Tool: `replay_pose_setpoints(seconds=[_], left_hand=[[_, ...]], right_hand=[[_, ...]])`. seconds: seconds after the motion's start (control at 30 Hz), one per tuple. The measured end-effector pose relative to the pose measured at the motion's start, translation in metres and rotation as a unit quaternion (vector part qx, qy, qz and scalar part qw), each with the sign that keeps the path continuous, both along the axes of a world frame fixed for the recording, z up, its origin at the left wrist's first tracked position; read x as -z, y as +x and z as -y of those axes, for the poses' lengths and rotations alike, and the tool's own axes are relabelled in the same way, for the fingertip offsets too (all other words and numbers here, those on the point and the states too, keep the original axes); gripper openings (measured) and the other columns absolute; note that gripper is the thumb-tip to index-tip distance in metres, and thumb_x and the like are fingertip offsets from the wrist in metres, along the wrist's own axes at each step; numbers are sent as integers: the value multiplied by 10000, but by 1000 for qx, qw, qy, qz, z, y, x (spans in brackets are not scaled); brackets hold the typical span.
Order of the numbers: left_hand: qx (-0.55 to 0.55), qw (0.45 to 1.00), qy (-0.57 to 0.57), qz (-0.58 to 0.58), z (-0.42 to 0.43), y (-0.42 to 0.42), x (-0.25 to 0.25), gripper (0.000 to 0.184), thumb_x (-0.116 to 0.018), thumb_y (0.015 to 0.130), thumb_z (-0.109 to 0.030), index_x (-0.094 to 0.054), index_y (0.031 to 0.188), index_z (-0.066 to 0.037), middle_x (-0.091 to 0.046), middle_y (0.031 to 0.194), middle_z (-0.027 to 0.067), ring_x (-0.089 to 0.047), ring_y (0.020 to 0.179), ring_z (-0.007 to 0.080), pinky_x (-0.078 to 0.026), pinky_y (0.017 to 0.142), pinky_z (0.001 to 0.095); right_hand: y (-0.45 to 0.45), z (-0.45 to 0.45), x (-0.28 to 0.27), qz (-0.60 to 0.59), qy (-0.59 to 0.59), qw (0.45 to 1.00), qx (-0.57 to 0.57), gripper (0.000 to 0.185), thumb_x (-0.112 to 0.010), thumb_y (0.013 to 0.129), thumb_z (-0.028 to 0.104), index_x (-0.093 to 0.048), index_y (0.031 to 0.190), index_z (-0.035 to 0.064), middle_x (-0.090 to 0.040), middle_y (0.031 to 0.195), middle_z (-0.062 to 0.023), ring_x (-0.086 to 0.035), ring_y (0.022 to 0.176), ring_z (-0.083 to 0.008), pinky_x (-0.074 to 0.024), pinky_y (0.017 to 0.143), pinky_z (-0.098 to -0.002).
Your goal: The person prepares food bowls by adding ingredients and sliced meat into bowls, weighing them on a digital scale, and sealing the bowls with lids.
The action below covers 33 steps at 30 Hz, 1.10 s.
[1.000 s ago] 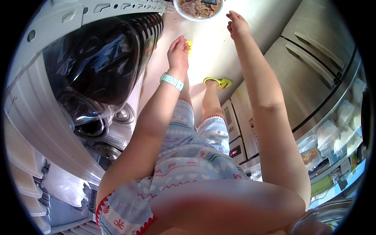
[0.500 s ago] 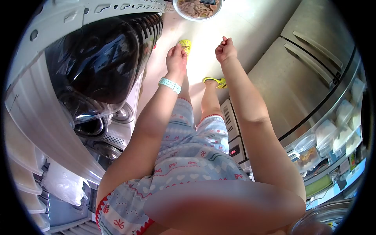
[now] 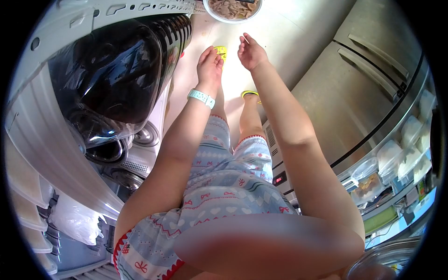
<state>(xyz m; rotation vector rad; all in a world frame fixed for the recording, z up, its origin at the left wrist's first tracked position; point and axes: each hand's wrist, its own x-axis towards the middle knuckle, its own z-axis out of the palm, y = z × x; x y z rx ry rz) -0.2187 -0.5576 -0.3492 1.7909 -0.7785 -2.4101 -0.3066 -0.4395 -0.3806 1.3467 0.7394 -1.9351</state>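
Note:
My left hand (image 3: 210,69), with a pale mint band (image 3: 201,97) at its wrist, is held out in mid-air above a yellow clog (image 3: 222,50). Its fingers are loosely bent and parted, with nothing seen in them. To its right, my right hand (image 3: 252,53) has its fingers stretched apart and holds nothing visible. Beyond both hands, a white-rimmed bowl (image 3: 233,21) of pale brown food pieces is cut off by the top edge of the view. A dark object, partly out of view, lies over the food. Neither hand touches the bowl.
On the left, a white shelf frame (image 3: 70,154) stands beside a glossy black appliance (image 3: 121,70) under clear plastic. A steel refrigerator (image 3: 345,102) fills the right side. Clear food containers (image 3: 389,156) are stacked lower right. A white plastic bag (image 3: 77,217) sits lower left.
My right hand has moved left and slightly up, and its curled fingers have opened. My left hand's fingers have loosened apart. The bowl appears slightly further left and higher.

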Motion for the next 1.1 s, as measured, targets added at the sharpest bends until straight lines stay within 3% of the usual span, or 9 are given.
replay_pose_setpoints(seconds=[0.13,0.23,0.87,1.03,1.1], left_hand=[[-26,1000,0,-15,2,0,3,140,-585,934,-89,-554,1070,-80,-569,893,21,-540,717,100,-489,679,218],[-39,999,3,-1,4,-1,0,158,-595,937,-122,-549,1080,-75,-557,909,26,-539,734,109,-492,689,226],[-48,998,24,-16,14,-10,3,178,-639,909,-128,-583,1062,-56,-551,905,23,-517,763,114,-485,705,232],[-34,999,27,-32,16,-15,0,164,-638,908,-116,-590,1057,-67,-560,917,13,-517,780,107,-481,732,230],[-34,999,23,-33,15,-18,-2,161,-636,908,-111,-592,1056,-66,-562,921,14,-518,783,108,-481,738,232]], right_hand=[[-9,19,-7,-47,1,998,-40,169,-583,941,192,-540,1091,126,-613,935,-11,-517,647,-83,-455,565,-193],[-15,28,-10,-56,15,998,-33,187,-563,942,156,-536,1119,102,-625,943,-33,-504,640,-100,-433,512,-217],[-29,48,-21,-71,131,989,-17,83,-569,944,150,-529,1008,116,-619,928,-1,-459,627,-68,-394,549,-194],[-40,31,-25,-94,196,972,-86,99,-562,951,166,-542,1021,98,-616,928,-3,-428,611,-75,-369,524,-208],[-44,22,-21,-107,216,965,-102,111,-578,934,188,-572,1007,104,-645,929,-1,-455,668,-97,-408,548,-250]])
